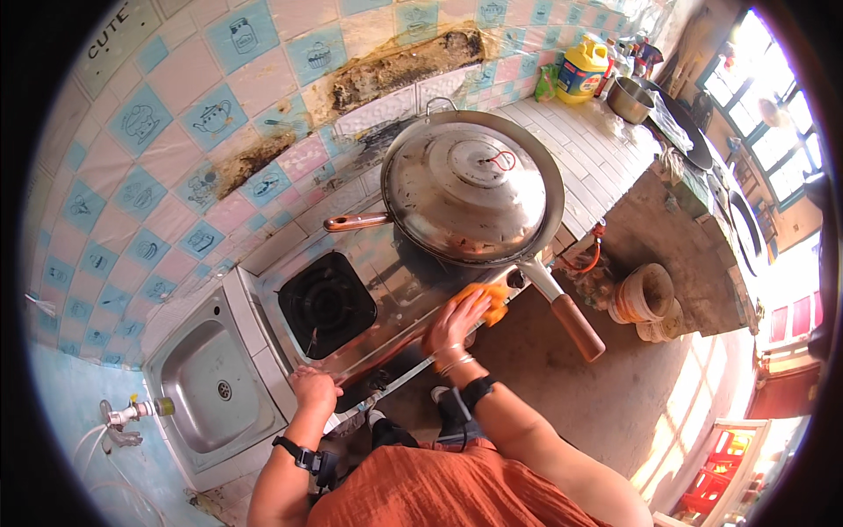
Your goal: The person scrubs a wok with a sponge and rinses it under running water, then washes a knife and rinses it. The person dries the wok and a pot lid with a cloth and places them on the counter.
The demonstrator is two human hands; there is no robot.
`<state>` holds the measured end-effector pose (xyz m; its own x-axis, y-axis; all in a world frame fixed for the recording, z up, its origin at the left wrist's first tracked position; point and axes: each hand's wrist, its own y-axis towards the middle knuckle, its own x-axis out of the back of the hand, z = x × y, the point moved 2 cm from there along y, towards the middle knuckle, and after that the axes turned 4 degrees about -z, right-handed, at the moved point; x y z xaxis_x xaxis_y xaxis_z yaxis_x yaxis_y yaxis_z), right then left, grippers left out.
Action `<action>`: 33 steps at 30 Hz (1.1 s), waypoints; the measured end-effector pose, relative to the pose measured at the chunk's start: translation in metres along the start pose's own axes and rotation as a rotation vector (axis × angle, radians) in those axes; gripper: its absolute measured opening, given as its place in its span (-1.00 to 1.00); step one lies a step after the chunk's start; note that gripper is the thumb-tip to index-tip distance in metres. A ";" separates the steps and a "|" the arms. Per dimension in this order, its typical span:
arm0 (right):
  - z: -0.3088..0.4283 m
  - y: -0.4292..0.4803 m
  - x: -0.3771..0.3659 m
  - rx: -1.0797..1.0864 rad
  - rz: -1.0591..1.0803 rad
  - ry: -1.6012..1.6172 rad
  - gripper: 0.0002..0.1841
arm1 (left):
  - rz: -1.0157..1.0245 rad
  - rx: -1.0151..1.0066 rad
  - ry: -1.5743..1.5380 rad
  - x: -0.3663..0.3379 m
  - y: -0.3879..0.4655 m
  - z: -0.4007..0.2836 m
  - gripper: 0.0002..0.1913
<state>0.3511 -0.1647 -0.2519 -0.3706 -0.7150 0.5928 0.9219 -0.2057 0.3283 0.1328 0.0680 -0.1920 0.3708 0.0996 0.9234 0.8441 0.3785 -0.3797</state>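
Note:
My right hand [458,323] is over an orange cloth [498,309], holding it against the front edge of a two-burner gas stove [402,290]. At the stove's front left corner, my left hand [315,393] rests with its fingers curled; whether they grip the edge is hidden. A black square burner [327,303] is bare on the stove's left side. On the right side stands a wide metal wok [556,191], covered by a dented domed lid [435,191] with a red loop on top. The wok's brown handle [578,329] juts past the stove front, right of the cloth.
Left of the stove is a steel sink [197,388] with a wall tap [135,414]. A yellow jug [583,69], bottles and a steel pot [629,100] stand on the tiled counter [560,145]. An orange gas hose [589,260] and buckets [642,293] are below it.

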 end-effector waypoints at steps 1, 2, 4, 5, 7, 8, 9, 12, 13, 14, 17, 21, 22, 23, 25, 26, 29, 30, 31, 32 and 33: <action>-0.001 -0.020 -0.002 -0.093 0.060 0.073 -0.24 | -0.003 -0.017 -0.018 0.001 0.001 0.000 -0.57; -0.006 -0.031 -0.006 -0.233 0.151 0.047 -0.27 | 0.052 0.012 0.034 0.000 0.003 0.000 -0.55; -0.022 -0.021 -0.011 -0.172 -0.004 0.100 -0.29 | 0.024 0.013 0.021 0.001 0.002 -0.002 -0.57; -0.033 -0.008 -0.016 -0.158 -0.055 0.112 -0.30 | 0.026 0.019 0.042 0.002 0.000 -0.001 -0.57; -0.066 0.031 -0.024 -0.378 -0.114 0.024 -0.35 | -0.003 0.021 0.123 0.005 -0.002 -0.005 -0.58; -0.081 0.047 -0.023 -0.446 -0.125 0.077 -0.35 | -0.016 0.015 0.169 0.007 -0.003 -0.007 -0.59; -0.088 0.057 -0.025 -0.486 -0.260 -0.052 -0.42 | 0.014 0.024 0.135 0.009 -0.004 -0.008 -0.58; -0.101 0.059 -0.021 -0.623 -0.128 -0.012 -0.48 | 0.079 0.005 0.023 0.018 -0.003 -0.008 -0.56; -0.100 0.052 -0.015 -0.642 -0.023 0.011 -0.50 | 0.096 -0.012 -0.028 0.022 -0.001 -0.007 -0.54; -0.098 0.044 -0.008 -0.664 0.095 0.036 -0.51 | 0.114 -0.030 -0.079 0.024 -0.001 -0.007 -0.53; -0.090 0.035 0.029 -0.692 0.191 0.213 -0.55 | 0.040 0.000 0.119 0.024 -0.004 -0.012 -0.50; -0.061 0.064 0.061 -0.269 -0.087 0.633 -0.57 | 0.022 0.011 0.057 0.018 -0.005 -0.008 -0.51; -0.049 0.063 0.064 -0.074 -0.033 0.374 -0.60 | 0.006 0.028 0.058 0.017 -0.004 -0.009 -0.53; -0.039 0.069 0.064 0.211 0.120 0.199 -0.56 | 0.001 0.044 0.081 0.016 -0.002 -0.009 -0.55; -0.019 0.066 0.053 0.517 0.195 -0.099 -0.52 | -0.045 0.002 0.114 0.019 -0.004 -0.010 -0.47; -0.018 0.075 0.050 0.506 0.303 -0.087 -0.46 | -0.060 -0.015 0.141 0.021 -0.007 -0.011 -0.42; -0.031 0.121 0.044 0.384 0.379 -0.385 -0.59 | -0.022 0.013 0.106 0.027 -0.013 -0.015 -0.40; -0.044 0.136 0.044 -0.041 0.494 -0.430 -0.70 | -0.046 0.020 0.082 0.031 -0.010 -0.016 -0.42; -0.044 0.152 0.043 -0.030 0.418 -0.467 -0.70 | -0.019 0.051 0.043 0.033 -0.006 -0.016 -0.49; -0.044 0.155 0.044 0.057 0.394 -0.479 -0.70 | -0.019 0.073 0.007 0.033 -0.007 -0.016 -0.54; -0.041 0.153 0.044 0.107 0.414 -0.535 -0.69 | -0.004 0.098 -0.017 0.032 -0.009 -0.017 -0.58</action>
<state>0.4804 -0.2548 -0.2057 -0.0195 -0.2861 0.9580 0.9937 0.1003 0.0502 0.1438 0.0526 -0.1605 0.3597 0.1134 0.9261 0.8035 0.4669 -0.3693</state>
